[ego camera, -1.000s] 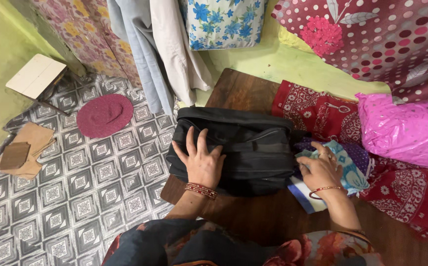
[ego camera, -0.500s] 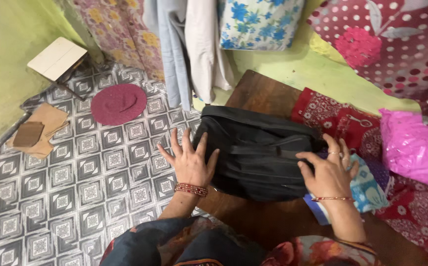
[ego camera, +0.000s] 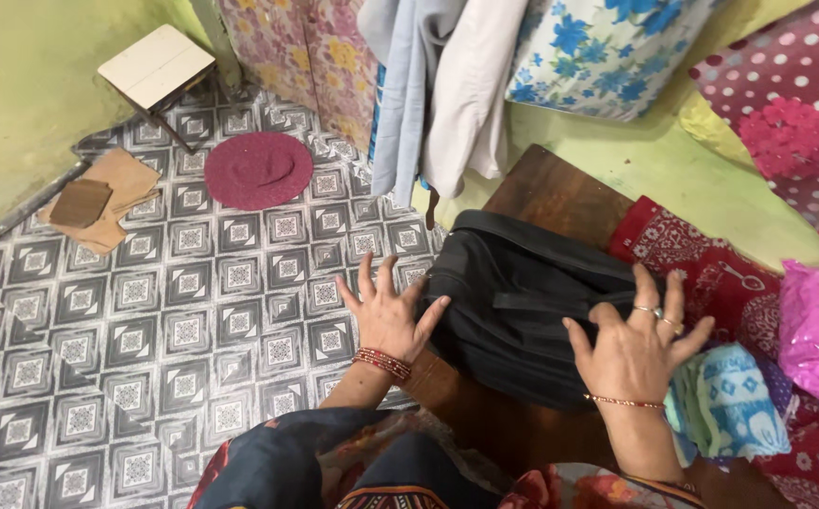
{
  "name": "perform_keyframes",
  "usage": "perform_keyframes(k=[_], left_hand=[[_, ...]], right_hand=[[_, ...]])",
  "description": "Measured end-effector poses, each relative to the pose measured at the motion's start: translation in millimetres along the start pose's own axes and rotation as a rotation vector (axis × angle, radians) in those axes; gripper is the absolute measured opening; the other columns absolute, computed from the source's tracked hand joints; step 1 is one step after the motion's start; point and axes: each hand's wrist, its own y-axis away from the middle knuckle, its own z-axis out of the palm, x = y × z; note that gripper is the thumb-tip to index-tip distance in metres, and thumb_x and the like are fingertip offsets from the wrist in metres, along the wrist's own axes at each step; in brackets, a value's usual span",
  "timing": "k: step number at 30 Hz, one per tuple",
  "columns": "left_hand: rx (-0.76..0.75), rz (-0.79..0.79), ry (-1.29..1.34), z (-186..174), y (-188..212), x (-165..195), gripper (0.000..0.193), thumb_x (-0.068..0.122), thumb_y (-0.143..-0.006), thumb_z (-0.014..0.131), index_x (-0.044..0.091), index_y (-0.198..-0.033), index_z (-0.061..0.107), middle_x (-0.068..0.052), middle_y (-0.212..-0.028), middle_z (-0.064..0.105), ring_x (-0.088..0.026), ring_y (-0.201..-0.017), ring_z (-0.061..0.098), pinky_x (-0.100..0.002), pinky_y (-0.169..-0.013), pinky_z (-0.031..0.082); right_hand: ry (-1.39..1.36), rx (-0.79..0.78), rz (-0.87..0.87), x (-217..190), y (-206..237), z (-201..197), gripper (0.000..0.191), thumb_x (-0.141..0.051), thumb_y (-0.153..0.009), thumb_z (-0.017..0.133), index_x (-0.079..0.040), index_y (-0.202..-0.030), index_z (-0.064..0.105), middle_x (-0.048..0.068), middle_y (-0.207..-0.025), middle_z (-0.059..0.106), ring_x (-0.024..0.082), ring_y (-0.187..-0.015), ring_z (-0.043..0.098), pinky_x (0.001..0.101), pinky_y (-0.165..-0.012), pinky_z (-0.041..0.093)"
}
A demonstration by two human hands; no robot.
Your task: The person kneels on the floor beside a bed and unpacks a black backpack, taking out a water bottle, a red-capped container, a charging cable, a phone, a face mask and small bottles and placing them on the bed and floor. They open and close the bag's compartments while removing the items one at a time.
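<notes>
We are seeing the black bag [ego camera: 523, 311] lying on the wooden bed edge [ego camera: 546, 193]. Left hand [ego camera: 386, 316] is resting fingers spread at its left end, gripping nothing; right hand [ego camera: 636, 344] is hovering splayed, empty, beside a blue patterned cloth [ego camera: 725, 405]

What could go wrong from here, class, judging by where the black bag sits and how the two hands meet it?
1. The black bag lies at the edge of the wooden surface, above the tiled floor; a push could tip it off.
2. Both hands, left and right, have spread fingers and no grip, so it may slide.
3. The folded blue cloth beside the right hand could be knocked aside.
</notes>
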Motion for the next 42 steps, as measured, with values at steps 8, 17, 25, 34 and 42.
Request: perform_keyframes(k=[8, 17, 25, 34, 42], left_hand=[[-0.151, -0.078, 0.097, 24.9, -8.5, -32.8, 0.034, 0.050, -0.096, 0.057, 0.031, -0.114, 0.078, -0.014, -0.143, 0.048, -0.043, -0.146, 0.024, -0.079, -0.111, 0.011], [-0.249, -0.078, 0.222, 38.3, -28.0, -48.9, 0.028, 0.032, -0.081, 0.077, 0.035, -0.108, 0.080, -0.011, -0.145, 0.046, -0.042, -0.146, 0.021, -0.079, -0.111, 0.011], [-0.148, 0.012, 0.275, 42.7, -44.2, -53.9, 0.016, 0.029, -0.071, 0.084, 0.030, -0.086, 0.084, -0.007, -0.140, 0.052, -0.041, -0.146, 0.027, -0.078, -0.113, 0.013], [-0.131, 0.110, 0.348, 39.8, -50.7, -58.3, 0.012, 0.025, -0.071, 0.082, 0.025, -0.083, 0.083, -0.008, -0.137, 0.053, -0.044, -0.144, 0.028, -0.075, -0.113, 0.016], [-0.068, 0.310, 0.317, 34.6, -58.3, -62.7, 0.010, 0.022, -0.075, 0.079, 0.020, -0.084, 0.082, -0.008, -0.136, 0.055, -0.041, -0.143, 0.033, -0.074, -0.117, 0.016]], right_hand=[[-0.130, 0.021, -0.047, -44.7, -10.5, 1.5, 0.026, -0.044, -0.077, 0.080, -0.024, -0.093, 0.075, 0.010, -0.160, 0.039, 0.040, -0.158, 0.019, 0.0800, -0.115, 0.012], [-0.187, -0.082, -0.101, -96.3, -17.9, 3.9, 0.024, -0.039, -0.075, 0.082, -0.023, -0.092, 0.078, 0.013, -0.158, 0.035, 0.043, -0.154, 0.017, 0.0803, -0.112, 0.012], [-0.207, -0.108, -0.103, -103.8, -15.9, 11.0, 0.026, -0.038, -0.074, 0.081, -0.024, -0.097, 0.078, 0.013, -0.158, 0.033, 0.042, -0.153, 0.017, 0.0784, -0.112, 0.014], [-0.242, -0.039, -0.149, -110.0, -18.7, 11.4, 0.032, -0.038, -0.077, 0.078, -0.026, -0.107, 0.076, 0.014, -0.157, 0.034, 0.043, -0.151, 0.020, 0.0786, -0.111, 0.017], [-0.261, -0.049, -0.176, -115.4, -20.7, 10.2, 0.031, -0.037, -0.079, 0.077, -0.026, -0.108, 0.076, 0.014, -0.156, 0.035, 0.043, -0.151, 0.021, 0.0784, -0.111, 0.016]])
